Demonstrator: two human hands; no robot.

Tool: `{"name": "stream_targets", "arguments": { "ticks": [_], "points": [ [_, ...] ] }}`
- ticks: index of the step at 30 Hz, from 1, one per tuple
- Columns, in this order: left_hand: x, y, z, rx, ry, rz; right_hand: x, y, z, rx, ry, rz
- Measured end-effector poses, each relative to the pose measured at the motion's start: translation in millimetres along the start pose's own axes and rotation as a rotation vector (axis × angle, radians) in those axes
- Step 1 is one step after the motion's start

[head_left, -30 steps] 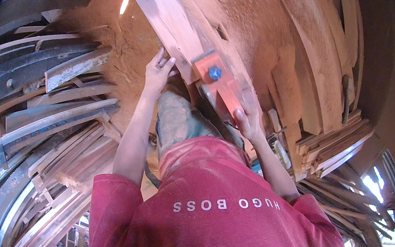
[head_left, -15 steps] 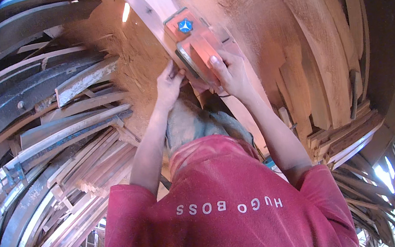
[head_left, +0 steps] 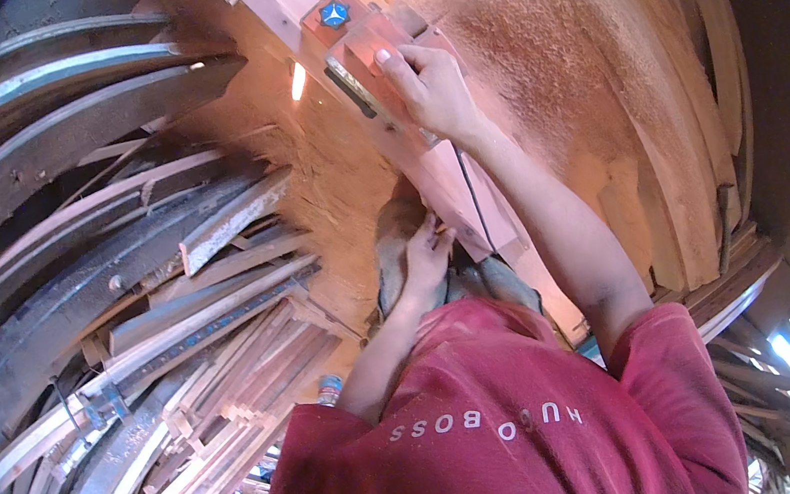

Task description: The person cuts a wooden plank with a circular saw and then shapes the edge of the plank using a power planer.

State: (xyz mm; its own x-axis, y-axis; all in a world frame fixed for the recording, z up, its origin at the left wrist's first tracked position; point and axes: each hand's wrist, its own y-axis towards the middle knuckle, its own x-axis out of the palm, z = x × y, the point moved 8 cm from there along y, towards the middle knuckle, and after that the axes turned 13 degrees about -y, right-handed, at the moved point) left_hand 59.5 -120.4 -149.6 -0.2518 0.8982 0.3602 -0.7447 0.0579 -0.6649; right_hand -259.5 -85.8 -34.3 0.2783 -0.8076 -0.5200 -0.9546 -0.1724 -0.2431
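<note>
A long pale wooden plank (head_left: pixel 453 193) runs away from me over a floor thick with sawdust. On it sits an orange electric planer (head_left: pixel 356 40) with a blue knob, well out in front. My right hand (head_left: pixel 428 86) is stretched forward and shut on the planer's handle. My left hand (head_left: pixel 427 258) rests on the near end of the plank, close to my body, fingers pressed against its left edge. The planer's black cord (head_left: pixel 476 200) trails back along the plank.
Stacks of curved wooden boards (head_left: pixel 152 311) fill the left side, with more boards (head_left: pixel 688 105) piled on the right. Sawdust (head_left: pixel 537 35) covers the ground between them. A small bottle (head_left: pixel 330 389) stands by my left elbow.
My right hand has pushed the planer farther away along the plank. My left hand has dropped back from beside the planer to the plank's near end.
</note>
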Motion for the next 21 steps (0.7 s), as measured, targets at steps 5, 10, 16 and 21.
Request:
{"name": "stream_targets", "arguments": {
  "ticks": [5, 10, 16, 21],
  "points": [
    [1.9, 0.4, -0.7, -0.006, 0.091, 0.0, 15.3, 62.1, -27.8, -0.064, -0.032, 0.008],
    [-9.9, 0.1, -14.1, 0.06, 0.037, -0.009, 30.0, 108.5, -55.7, -0.147, -0.098, 0.037],
    [-4.8, 0.7, -2.3, 0.074, 0.099, 0.003, 53.7, 179.5, -80.9, -0.287, -0.05, 0.008],
    [-7.2, 2.2, -18.1, -0.014, 0.128, -0.006, 54.8, 200.2, -95.2, -0.325, -0.073, 0.068]
  ]
}}
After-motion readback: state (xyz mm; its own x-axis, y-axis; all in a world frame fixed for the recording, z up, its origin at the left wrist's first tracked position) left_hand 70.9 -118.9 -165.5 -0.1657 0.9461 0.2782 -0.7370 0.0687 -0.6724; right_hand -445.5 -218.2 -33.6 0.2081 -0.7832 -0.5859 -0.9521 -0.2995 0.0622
